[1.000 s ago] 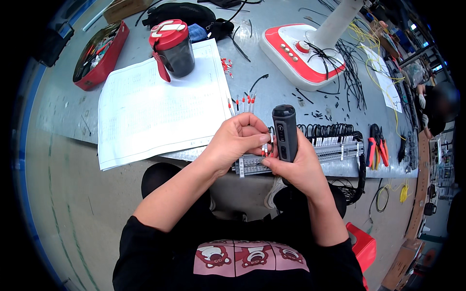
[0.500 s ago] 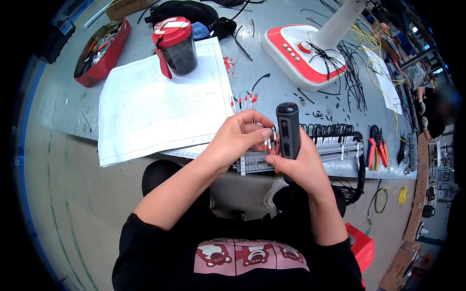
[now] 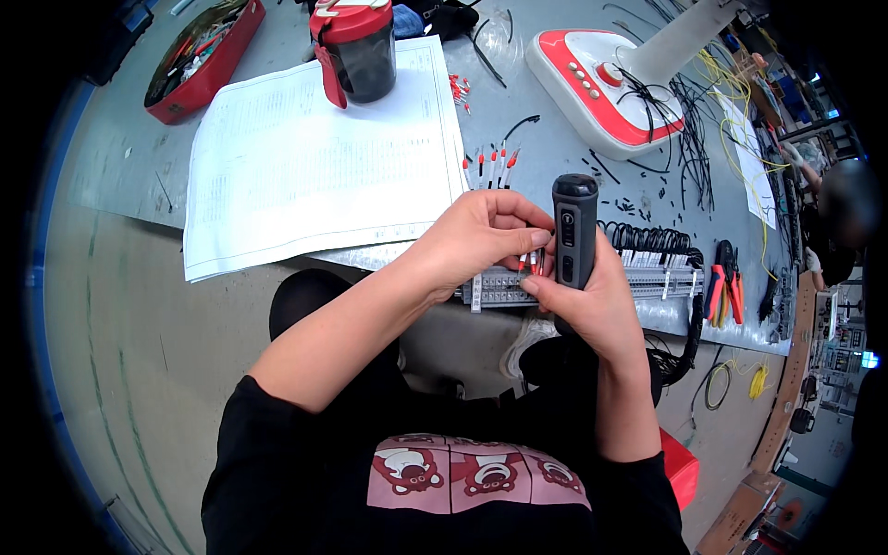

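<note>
My left hand (image 3: pixel 481 236) is closed in a pinch on thin wires with red ferrules (image 3: pixel 530 261), just above a grey terminal block strip (image 3: pixel 504 289). In my right hand (image 3: pixel 599 301) a dark grey electric screwdriver (image 3: pixel 575 227) stands upright; its lower end is hidden behind the hand. My right thumb reaches left toward the ferrules at the strip; whether it touches them I cannot tell. Black wires with white markers (image 3: pixel 638 256) are lined up along the right part of the strip. Several loose wire ends with red ferrules (image 3: pixel 503 159) stand up behind my left hand.
Printed sheets (image 3: pixel 314 176) lie at left under a red-lidded cup (image 3: pixel 368 65). A red tool tray (image 3: pixel 208 65) is beyond them. At right are a red-and-white fan base (image 3: pixel 597 106), cut black wires (image 3: pixel 689 157) and pliers (image 3: pixel 724 291). Another person (image 3: pixel 837 199) is at far right.
The whole view has shifted, so the bench things appear higher and further right. Both hands remain at the strip with the wires and the screwdriver; their grips look nearly the same.
</note>
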Action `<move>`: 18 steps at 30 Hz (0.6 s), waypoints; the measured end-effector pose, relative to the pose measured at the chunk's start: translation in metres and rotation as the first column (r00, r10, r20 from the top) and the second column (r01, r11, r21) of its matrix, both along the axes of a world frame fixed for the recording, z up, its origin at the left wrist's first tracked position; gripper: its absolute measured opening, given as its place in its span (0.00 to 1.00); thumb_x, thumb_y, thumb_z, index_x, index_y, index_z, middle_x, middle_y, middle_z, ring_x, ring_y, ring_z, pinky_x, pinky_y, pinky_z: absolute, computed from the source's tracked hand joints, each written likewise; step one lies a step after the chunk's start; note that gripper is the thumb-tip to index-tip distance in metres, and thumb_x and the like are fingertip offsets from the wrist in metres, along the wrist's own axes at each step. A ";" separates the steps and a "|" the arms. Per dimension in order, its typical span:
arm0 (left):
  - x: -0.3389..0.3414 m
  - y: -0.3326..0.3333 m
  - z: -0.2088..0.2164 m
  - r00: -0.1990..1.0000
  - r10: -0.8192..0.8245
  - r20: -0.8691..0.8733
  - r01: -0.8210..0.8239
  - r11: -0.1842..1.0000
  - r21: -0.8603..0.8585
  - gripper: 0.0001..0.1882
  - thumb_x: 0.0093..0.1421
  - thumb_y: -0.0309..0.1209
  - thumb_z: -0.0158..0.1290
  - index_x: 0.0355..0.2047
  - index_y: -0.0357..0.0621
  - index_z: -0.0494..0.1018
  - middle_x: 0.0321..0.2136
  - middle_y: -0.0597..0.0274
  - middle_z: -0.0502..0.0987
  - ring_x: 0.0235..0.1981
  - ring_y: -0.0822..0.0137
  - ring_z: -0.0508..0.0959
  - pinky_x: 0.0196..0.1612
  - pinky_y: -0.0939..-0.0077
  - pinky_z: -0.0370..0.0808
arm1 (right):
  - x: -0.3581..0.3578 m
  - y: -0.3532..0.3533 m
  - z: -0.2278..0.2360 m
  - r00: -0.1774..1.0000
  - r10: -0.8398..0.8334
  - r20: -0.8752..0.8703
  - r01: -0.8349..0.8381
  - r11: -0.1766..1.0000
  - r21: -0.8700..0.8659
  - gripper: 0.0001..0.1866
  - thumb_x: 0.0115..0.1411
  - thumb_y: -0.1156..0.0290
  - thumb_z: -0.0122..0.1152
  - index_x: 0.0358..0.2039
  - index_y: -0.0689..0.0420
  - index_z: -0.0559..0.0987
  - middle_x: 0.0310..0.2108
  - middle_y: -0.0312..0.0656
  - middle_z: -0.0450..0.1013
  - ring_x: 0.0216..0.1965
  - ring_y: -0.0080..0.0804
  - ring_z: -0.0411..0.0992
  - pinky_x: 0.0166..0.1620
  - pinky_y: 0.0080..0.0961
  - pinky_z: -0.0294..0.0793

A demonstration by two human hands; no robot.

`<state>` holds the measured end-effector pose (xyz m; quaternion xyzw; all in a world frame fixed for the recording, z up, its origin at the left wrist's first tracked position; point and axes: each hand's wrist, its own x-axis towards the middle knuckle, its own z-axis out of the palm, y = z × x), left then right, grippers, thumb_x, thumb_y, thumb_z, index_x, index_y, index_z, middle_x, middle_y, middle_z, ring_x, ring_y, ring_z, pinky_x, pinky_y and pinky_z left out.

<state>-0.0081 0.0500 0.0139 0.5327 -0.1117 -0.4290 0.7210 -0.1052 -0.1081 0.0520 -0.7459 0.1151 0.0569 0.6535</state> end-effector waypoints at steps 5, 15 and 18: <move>-0.002 -0.002 0.000 0.999 0.033 0.031 -0.033 0.999 0.001 0.09 0.61 0.27 0.59 0.42 0.39 0.76 0.33 0.65 0.81 0.34 0.79 0.78 0.39 0.82 0.74 | 0.000 -0.002 0.002 1.000 0.026 0.006 -0.026 1.000 -0.017 0.27 0.50 0.78 0.70 0.50 0.62 0.71 0.30 0.33 0.72 0.29 0.17 0.70 0.32 0.16 0.72; 0.003 0.008 0.005 0.998 -0.027 -0.049 0.026 0.999 -0.031 0.09 0.64 0.31 0.57 0.40 0.38 0.76 0.33 0.60 0.81 0.32 0.76 0.81 0.38 0.84 0.79 | 0.003 -0.023 -0.007 0.987 -0.150 -0.055 0.159 0.955 0.251 0.15 0.57 0.76 0.66 0.39 0.62 0.69 0.27 0.40 0.72 0.20 0.21 0.71 0.23 0.19 0.72; 0.001 0.012 0.013 0.996 -0.057 -0.061 0.055 0.997 -0.046 0.10 0.64 0.32 0.56 0.40 0.37 0.76 0.33 0.59 0.81 0.31 0.75 0.82 0.37 0.84 0.79 | 0.002 -0.022 -0.009 0.984 -0.165 -0.060 0.175 0.942 0.286 0.14 0.57 0.76 0.66 0.39 0.62 0.69 0.27 0.42 0.73 0.19 0.21 0.71 0.22 0.19 0.72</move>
